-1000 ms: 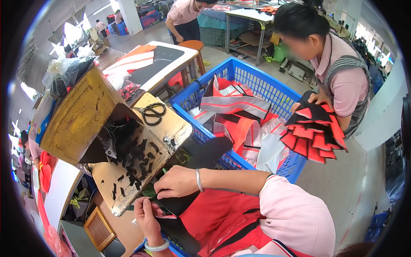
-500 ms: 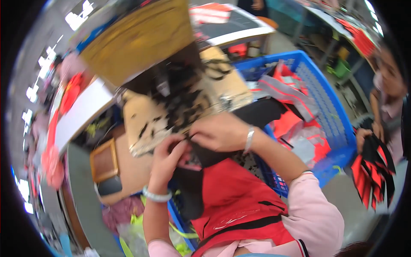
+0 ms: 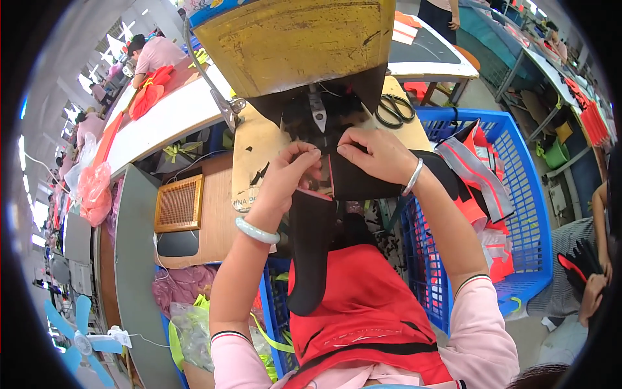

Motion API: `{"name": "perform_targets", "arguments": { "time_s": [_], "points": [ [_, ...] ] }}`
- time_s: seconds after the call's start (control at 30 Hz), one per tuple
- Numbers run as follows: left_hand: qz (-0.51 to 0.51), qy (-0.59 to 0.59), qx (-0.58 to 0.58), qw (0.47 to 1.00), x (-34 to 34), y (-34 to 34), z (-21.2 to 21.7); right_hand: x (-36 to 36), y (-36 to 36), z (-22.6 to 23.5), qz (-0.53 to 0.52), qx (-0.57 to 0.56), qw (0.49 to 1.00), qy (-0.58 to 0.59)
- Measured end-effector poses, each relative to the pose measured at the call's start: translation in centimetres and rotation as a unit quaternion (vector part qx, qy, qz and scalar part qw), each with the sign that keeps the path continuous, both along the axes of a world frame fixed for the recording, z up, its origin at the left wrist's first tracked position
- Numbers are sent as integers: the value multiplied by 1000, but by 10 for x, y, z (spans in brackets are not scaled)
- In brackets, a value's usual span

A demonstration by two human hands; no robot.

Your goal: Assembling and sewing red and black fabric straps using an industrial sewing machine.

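Observation:
My left hand (image 3: pixel 291 172) pinches the edge of a black fabric piece (image 3: pixel 363 178) at the front of a machine with a scratched yellow housing (image 3: pixel 298 48). On the other side of the same piece, my right hand (image 3: pixel 382 155) is closed with thumb and fingertips on it. A thin red-pink edge shows between the hands. One black strip (image 3: pixel 308 253) of the fabric hangs down over my red apron (image 3: pixel 363 298); another part reaches right, past my right wrist. Just above the hands is the machine's metal head (image 3: pixel 317 110). Its lower tip is close to the cloth.
Black-handled scissors (image 3: pixel 394 110) lie on the machine's wooden table (image 3: pixel 253 146). To the right stands a blue basket (image 3: pixel 528 194) with red, grey and black cloth pieces. A framed woven panel (image 3: pixel 179 203) is at left. A co-worker's hands (image 3: pixel 596 292) hold black pieces at far right.
The view has turned and steadied, so the machine and basket sit further right. Both hands have come up nearer the machine head and moved apart along the fabric. Scattered black scraps are less visible.

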State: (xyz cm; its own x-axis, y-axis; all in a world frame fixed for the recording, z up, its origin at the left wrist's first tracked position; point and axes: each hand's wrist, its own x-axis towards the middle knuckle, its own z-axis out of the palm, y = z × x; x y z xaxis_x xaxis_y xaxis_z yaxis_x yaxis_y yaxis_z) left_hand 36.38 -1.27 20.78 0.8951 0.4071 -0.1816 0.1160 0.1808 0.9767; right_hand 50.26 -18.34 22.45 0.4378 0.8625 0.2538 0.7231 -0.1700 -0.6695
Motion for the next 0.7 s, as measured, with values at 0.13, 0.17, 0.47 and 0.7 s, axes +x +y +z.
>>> {"name": "perform_targets", "arguments": {
  "time_s": [0.13,0.17,0.47,0.7],
  "points": [
    [-15,0,1,1000,17,12,-1,16,11,-4,-7,0,1000,18],
    [-16,1,0,1000,18,14,-2,18,13,-5,-10,-1,1000,23],
    [5,-9,4,1000,34,26,-2,36,29,-12,1,60,998,-11],
    [24,-42,-59,997,41,37,-3,47,33,-6,-3,63,998,3]
  ]
}}
